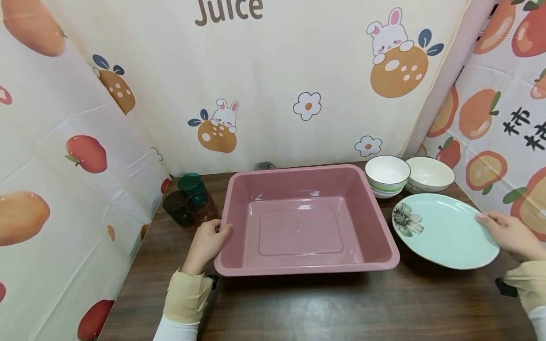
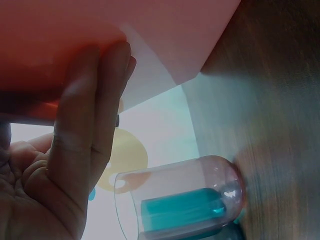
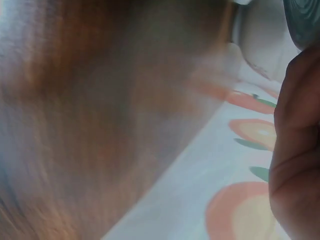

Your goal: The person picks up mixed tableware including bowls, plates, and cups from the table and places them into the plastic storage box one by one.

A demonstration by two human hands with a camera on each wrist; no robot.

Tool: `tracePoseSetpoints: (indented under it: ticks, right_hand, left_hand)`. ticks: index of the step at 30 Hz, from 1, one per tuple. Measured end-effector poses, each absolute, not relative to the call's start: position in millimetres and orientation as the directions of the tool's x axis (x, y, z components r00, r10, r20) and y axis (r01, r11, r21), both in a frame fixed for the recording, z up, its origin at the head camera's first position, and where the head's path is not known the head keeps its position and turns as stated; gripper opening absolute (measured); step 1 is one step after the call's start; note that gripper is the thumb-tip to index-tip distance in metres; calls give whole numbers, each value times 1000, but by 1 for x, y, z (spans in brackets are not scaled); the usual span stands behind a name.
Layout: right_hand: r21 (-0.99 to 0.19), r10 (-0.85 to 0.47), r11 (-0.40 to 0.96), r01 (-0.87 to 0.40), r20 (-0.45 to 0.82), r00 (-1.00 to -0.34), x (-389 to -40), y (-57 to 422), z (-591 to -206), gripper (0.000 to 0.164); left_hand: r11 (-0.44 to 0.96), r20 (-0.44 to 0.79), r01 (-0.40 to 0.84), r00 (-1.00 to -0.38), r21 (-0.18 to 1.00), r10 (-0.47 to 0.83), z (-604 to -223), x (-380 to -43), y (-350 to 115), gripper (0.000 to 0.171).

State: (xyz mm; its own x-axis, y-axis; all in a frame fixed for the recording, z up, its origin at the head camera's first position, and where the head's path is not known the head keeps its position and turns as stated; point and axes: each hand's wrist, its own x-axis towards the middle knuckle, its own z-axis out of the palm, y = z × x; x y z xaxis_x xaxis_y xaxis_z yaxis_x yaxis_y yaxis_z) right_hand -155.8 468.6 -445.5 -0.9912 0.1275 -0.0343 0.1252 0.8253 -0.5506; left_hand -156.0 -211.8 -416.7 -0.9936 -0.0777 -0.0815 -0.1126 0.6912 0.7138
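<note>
A pink rectangular plastic basin sits on the table, with nothing in it. My left hand grips its left rim, thumb over the edge; in the left wrist view the fingers lie along the basin's outer wall. To the right, my right hand holds the right rim of a pale green oval plate with a flower at its left end, thumb on top and the other fingers mostly hidden. In the right wrist view only part of the right hand shows, at the edge.
Left of the basin stand a green cup, a dark cup and a clear pinkish cup. Behind the plate are stacked white bowls and another bowl. Printed cloth hangs around the wooden table.
</note>
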Motion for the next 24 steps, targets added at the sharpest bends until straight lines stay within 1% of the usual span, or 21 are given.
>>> tracePoseSetpoints:
  ticks: [3,9,14,17,19,21,24]
  right_hand:
    - [-563,138,817,125,-19,-990,-154,468,-436,54]
    - [-643,156,753,138,-28,-987,-152,458,-417,56]
    - [-675,140,730,105,-2,-990,-157,444,-395,55]
    - [-705,141,703,90,14,-990,-159,432,-383,44]
    - [-726,147,682,89,17,-989,-161,423,-374,33]
    - [-773,142,629,79,15,-990,-163,413,-367,25]
    - [-851,111,522,47,14,-994,-166,397,-358,20]
  left_hand:
    - [691,-87,-115,-993,714,-76,-417,-155,-212,29]
    - [698,-70,-100,-995,709,-71,-417,-156,-211,29]
    - [703,-59,-94,-996,705,-74,-417,-156,-212,28]
    - [706,-57,-91,-996,702,-72,-418,-156,-213,28]
    - [704,-59,-91,-996,705,-70,-418,-156,-213,28]
    - [699,-67,-97,-995,709,-70,-418,-156,-213,29]
    - [692,-78,-104,-995,715,-69,-417,-156,-213,29]
